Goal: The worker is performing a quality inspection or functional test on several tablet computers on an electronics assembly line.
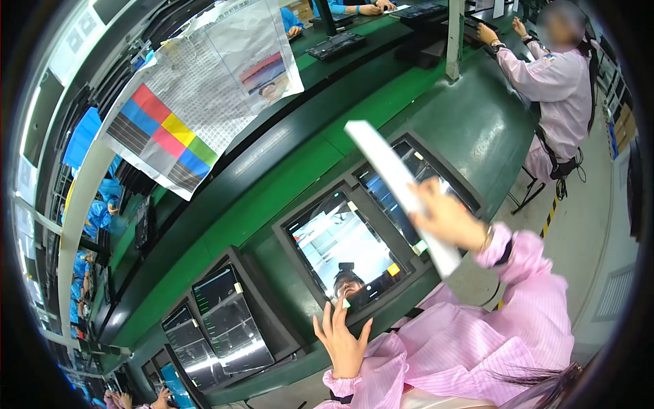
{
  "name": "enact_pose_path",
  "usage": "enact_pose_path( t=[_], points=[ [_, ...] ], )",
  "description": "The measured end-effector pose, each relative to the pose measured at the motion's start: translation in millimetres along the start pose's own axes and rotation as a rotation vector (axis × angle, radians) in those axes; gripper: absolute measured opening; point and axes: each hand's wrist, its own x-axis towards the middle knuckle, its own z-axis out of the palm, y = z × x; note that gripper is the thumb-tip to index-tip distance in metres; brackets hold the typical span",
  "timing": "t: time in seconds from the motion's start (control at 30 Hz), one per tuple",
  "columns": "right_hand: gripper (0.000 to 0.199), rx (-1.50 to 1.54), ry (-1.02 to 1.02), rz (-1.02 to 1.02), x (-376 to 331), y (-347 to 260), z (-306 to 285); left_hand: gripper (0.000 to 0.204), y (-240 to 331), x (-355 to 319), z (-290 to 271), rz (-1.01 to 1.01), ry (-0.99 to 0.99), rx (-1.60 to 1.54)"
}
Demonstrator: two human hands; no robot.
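My left hand (346,341) has its fingers spread, with the fingertips at the lower edge of a lit tablet (344,238). That tablet lies in a black tray (286,242), and its screen shows a bright picture with a dark head shape low down. My right hand (446,217) is closed on a long, flat white board (392,170), held tilted above the tray to the right. Partly hidden under the board, a second tablet (385,198) with a darker screen lies in that tray. What the board's underside looks like is hidden.
To the left, another black tray holds two dark-screened tablets (228,310). A green conveyor belt (320,160) runs beyond the bench. A printed sheet with colour blocks (197,102) hangs at upper left. A co-worker in pink (555,88) sits at far right, beside a metal post (454,41).
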Motion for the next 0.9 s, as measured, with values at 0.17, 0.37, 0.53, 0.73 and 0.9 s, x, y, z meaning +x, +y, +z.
enact_pose_path(
  t=[0.17, 0.37, 0.53, 0.73, 0.9],
  points=[
    [0.056, -0.226, 0.214, -0.182, -39.5, -42.1, 63.1, 0.048, -6.1, -11.9, -4.8, 0.059, -0.012, 0.085],
    [0.053, -0.257, 0.200, -0.254, -33.9, -45.2, 69.4, 0.053, -4.3, -7.3, -4.5, 0.054, -0.031, 0.240],
    [0.053, -0.210, 0.193, -0.243, -33.0, -32.6, 60.6, 0.056, 19.1, 5.1, -5.0, 0.076, -0.037, 0.238],
    [0.048, -0.368, 0.375, -0.121, -18.5, 42.1, -9.1, 0.054, 76.9, 44.9, 22.0, 0.247, -0.140, 0.108],
    [0.048, -0.393, 0.354, -0.142, -9.4, 94.7, -26.5, 0.056, 107.4, 73.9, 49.7, 0.381, -0.161, 0.087]
  ],
)
